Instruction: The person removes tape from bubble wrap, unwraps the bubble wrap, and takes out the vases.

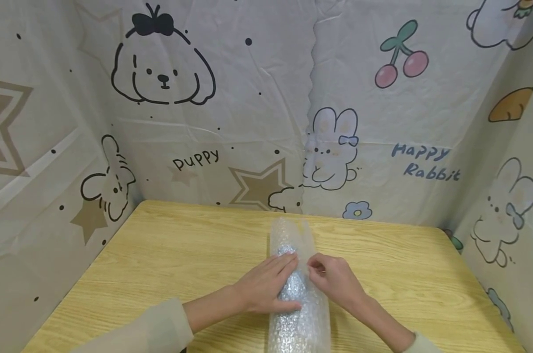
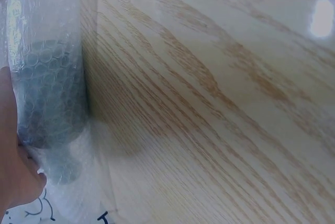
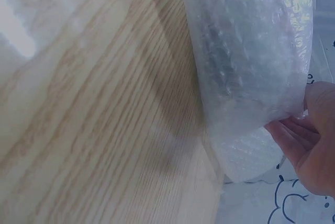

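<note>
clear bubble wrap (image 1: 298, 326), we judge, wants light pressure and an even pull: the left hand (image 1: 266, 285) lies across it, fingers extended, while the right hand (image 1: 338, 282) pinches its edge. we note it dimpled, crinkled, tubular on the wood-grain table (image 1: 182, 242), enclosing a greyish object (image 2: 51, 85) narrower at one end.

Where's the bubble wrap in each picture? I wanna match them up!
Head: the bubble wrap is at the lower middle, running down to the bottom edge, with the left hand resting on it.
Left wrist: the bubble wrap runs down the left side.
Right wrist: the bubble wrap is right of the middle, mostly in the upper part; the right hand pinches its edge.
Shared landmark: the wood-grained table.
</note>
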The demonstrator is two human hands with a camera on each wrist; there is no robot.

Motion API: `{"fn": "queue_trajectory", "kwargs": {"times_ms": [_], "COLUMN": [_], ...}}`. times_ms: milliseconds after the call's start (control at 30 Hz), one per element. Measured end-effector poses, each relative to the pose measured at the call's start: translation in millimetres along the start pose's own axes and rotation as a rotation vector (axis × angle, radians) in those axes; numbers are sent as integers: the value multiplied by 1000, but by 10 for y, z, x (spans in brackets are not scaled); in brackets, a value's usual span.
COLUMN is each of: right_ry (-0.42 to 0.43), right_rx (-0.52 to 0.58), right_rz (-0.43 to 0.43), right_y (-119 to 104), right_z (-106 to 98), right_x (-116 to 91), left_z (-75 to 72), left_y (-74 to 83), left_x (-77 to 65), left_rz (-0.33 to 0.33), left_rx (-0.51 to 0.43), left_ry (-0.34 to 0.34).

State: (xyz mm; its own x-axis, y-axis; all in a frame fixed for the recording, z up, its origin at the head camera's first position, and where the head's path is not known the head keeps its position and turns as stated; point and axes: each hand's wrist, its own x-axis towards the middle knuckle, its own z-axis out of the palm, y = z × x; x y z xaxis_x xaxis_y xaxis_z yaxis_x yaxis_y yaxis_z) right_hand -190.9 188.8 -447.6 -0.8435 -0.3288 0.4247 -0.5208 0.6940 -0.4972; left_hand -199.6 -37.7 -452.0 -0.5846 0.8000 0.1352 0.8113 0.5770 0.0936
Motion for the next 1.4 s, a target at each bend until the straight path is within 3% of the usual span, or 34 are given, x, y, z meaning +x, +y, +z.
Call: {"fn": "queue_trajectory", "kwargs": {"times_ms": [567,1167,1400], "right_ry": [5,-85,-138], "right_rx": [-99,-162,-238], "right_rz": [130,256,297], "right_y": [213,507,604], "right_z": [-131,-259,-289], "right_x": [-209,-489,-586], "left_z": [6,-19,-4], "left_y": [-15,-3,-7], "left_x": [-5,-2,-3], "left_rz": [13,10,16], "left_rx": [-24,-26,-31], "left_ry": [16,2,7]}}
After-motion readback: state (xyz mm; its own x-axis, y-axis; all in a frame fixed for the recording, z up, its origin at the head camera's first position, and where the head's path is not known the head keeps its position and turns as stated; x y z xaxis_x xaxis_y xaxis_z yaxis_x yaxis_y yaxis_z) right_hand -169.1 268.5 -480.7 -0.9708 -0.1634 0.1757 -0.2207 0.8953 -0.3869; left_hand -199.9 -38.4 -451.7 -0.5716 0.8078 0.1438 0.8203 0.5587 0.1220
